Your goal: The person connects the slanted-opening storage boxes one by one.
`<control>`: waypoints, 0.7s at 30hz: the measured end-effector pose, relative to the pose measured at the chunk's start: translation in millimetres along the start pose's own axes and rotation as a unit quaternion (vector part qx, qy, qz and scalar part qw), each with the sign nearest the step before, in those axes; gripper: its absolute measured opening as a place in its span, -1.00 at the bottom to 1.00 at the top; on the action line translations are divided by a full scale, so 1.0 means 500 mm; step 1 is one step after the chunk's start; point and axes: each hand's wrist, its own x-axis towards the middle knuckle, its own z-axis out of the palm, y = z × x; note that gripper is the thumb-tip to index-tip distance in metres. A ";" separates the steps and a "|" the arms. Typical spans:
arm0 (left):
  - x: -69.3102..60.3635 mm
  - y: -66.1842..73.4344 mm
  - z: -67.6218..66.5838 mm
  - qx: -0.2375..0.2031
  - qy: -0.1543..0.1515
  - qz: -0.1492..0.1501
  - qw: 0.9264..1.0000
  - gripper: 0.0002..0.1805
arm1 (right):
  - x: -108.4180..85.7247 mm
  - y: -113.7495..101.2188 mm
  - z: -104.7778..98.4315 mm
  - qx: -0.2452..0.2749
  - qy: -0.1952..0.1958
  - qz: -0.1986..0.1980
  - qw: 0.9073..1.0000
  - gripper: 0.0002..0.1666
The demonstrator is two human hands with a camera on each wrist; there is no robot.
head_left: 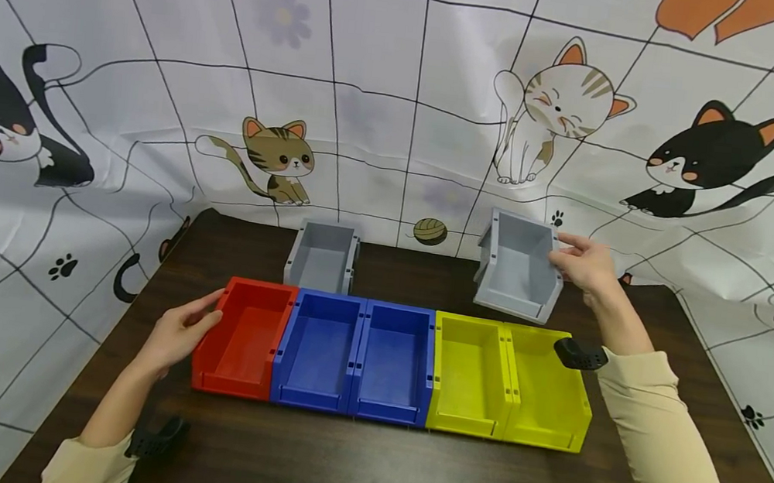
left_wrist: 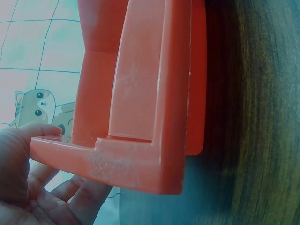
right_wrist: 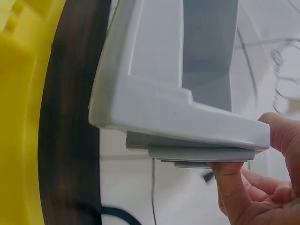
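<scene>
Toward the left, my left hand point(head_left: 178, 334) pinches the left wall of a red storage bin point(head_left: 248, 337); the left wrist view has the thumb at the rim and the other fingers outside. My right hand point(head_left: 583, 267) grips a grey storage bin point(head_left: 523, 262) by its right wall, thumb near the rim and fingers beneath its outer lip. This grey bin is tilted and raised behind the yellow bins point(head_left: 472, 374). Two blue bins point(head_left: 320, 352) stand between the red and yellow ones in one touching row. Another grey bin point(head_left: 321, 255) stands behind the red and blue bins.
A dark wooden table point(head_left: 338, 462) bears the row of bins. Behind and beside it hangs a white cloth point(head_left: 383, 140) with a grid and cartoon cats. Black bands point(head_left: 158, 437) are on both wrists.
</scene>
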 end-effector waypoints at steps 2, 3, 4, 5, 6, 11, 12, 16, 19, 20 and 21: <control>0.001 0.000 0.001 0.004 0.001 0.004 1.000 -0.42 | -0.013 0.009 -0.025 0.003 0.010 -0.001 1.000 -0.30; 0.001 0.000 0.001 0.004 0.002 0.003 1.000 -0.42 | -0.019 0.014 -0.036 0.004 0.014 0.000 1.000 -0.30; 0.001 0.001 0.001 0.004 0.003 0.003 1.000 -0.42 | -0.027 0.018 -0.048 0.005 0.019 0.001 1.000 -0.30; 0.002 0.001 0.002 0.004 0.002 0.003 1.000 -0.42 | -0.034 0.022 -0.059 0.007 0.023 0.000 1.000 -0.30; 0.002 0.001 0.002 0.004 0.002 0.003 1.000 -0.42 | -0.041 0.027 -0.070 0.008 0.027 -0.001 1.000 -0.30; 0.002 -0.001 0.002 0.004 0.001 -0.001 1.000 -0.41 | -0.077 0.053 -0.116 0.032 0.043 -0.012 0.999 -0.31; 0.003 -0.001 0.002 0.005 0.001 -0.001 1.000 -0.41 | -0.085 0.059 -0.125 0.037 0.048 -0.015 0.998 -0.31; 0.003 -0.001 0.001 0.007 0.002 -0.002 1.000 -0.41 | -0.115 0.089 -0.158 0.070 0.062 -0.028 0.995 -0.40; 0.004 -0.001 0.001 0.010 0.002 -0.003 1.000 -0.41 | -0.138 0.109 -0.178 0.096 0.067 -0.036 0.993 -0.46; 0.004 0.000 0.001 0.011 0.002 -0.004 1.000 -0.41 | -0.145 0.115 -0.183 0.103 0.066 -0.039 0.992 -0.44; 0.004 0.000 0.001 0.012 0.002 -0.005 1.000 -0.41 | -0.152 0.121 -0.189 0.107 0.066 -0.041 0.991 -0.41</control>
